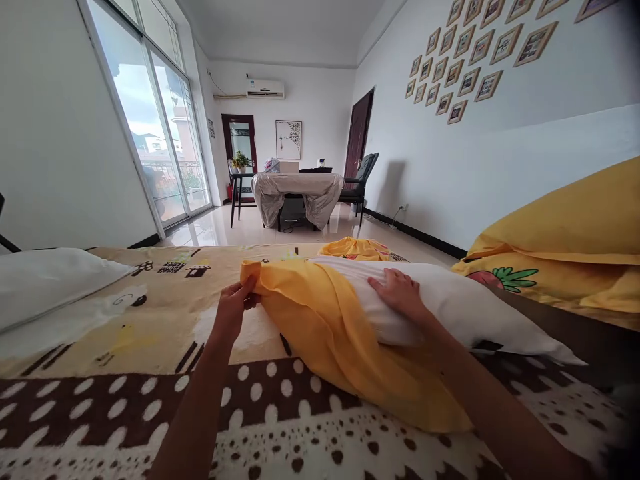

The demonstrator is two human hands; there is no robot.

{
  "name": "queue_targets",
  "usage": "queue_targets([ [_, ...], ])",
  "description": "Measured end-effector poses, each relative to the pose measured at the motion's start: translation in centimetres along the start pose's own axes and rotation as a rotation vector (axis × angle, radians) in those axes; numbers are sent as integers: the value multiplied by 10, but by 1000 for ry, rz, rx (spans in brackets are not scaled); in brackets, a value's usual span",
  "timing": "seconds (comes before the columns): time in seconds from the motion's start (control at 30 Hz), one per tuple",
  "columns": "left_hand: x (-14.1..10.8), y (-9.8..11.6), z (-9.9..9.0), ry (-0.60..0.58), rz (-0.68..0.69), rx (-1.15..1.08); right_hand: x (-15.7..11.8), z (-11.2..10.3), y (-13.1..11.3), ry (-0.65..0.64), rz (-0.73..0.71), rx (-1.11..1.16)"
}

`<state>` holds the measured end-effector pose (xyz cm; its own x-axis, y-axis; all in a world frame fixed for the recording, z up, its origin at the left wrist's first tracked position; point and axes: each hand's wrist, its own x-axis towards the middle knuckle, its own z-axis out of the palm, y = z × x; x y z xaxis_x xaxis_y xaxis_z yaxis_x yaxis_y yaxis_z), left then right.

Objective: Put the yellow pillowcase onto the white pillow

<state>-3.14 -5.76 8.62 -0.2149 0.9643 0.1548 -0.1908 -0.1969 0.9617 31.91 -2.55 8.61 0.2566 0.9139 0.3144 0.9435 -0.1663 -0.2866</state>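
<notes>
A yellow pillowcase [320, 313] lies partly over the left end of a white pillow [450, 300] on the patterned blanket [150, 360]. My left hand [235, 307] pinches the pillowcase at its upper left corner. Resting on top of the white pillow is my right hand [397, 290], its fingers spread and pressing on the white surface, with nothing gripped. Part of the yellow cloth runs beneath my right forearm. Just beyond the pillow sits a crumpled yellow cloth [355, 248].
Another white pillow [60, 280] lies at the far left. Yellow pillows [565, 233] are stacked at the right. Beyond the bed stand a covered table [297, 183], a black chair [363, 181] and a small stand with a plant [241, 160].
</notes>
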Motion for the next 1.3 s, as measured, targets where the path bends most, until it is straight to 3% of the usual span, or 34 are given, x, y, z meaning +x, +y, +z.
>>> queue_targets([
  [0.17, -6, 2, 11, 68, 13, -211, -7, -11, 4, -58, 14, -51],
  [0.33, -10, 4, 16, 75, 2, -281, -45, -5, -29, -173, -266, 15],
  [0.47, -12, 7, 16, 59, -26, -289, -78, -3, -66, -298, -429, 323],
  [0.57, -13, 7, 15, 57, -56, -319, -94, -7, -86, -456, -387, 728],
  [0.7, -9, 2, 15, 73, -75, -378, -104, -10, -92, -801, -273, 1216],
  [0.77, -5, -2, 13, 84, -86, -421, -102, -13, -82, -968, -171, 1254],
  [0.83, 0, -5, 8, 102, -103, -469, -94, -20, -66, -1039, -56, 1182],
  [0.9, 6, -6, 2, 126, -127, -520, -79, -30, -45, -1002, -2, 1125],
  [1.0, 14, -5, -9, 159, -184, -588, -50, -46, -15, -838, -9, 1075],
  [1.1, 17, -2, -16, 147, -221, -627, -29, -58, 3, -728, 41, 977],
  [1.2, 16, 2, -19, 100, -214, -633, -19, -60, 3, -702, 60, 978],
  [1.3, 10, 8, -17, 48, -195, -603, -15, -56, -15, -723, -15, 991],
])
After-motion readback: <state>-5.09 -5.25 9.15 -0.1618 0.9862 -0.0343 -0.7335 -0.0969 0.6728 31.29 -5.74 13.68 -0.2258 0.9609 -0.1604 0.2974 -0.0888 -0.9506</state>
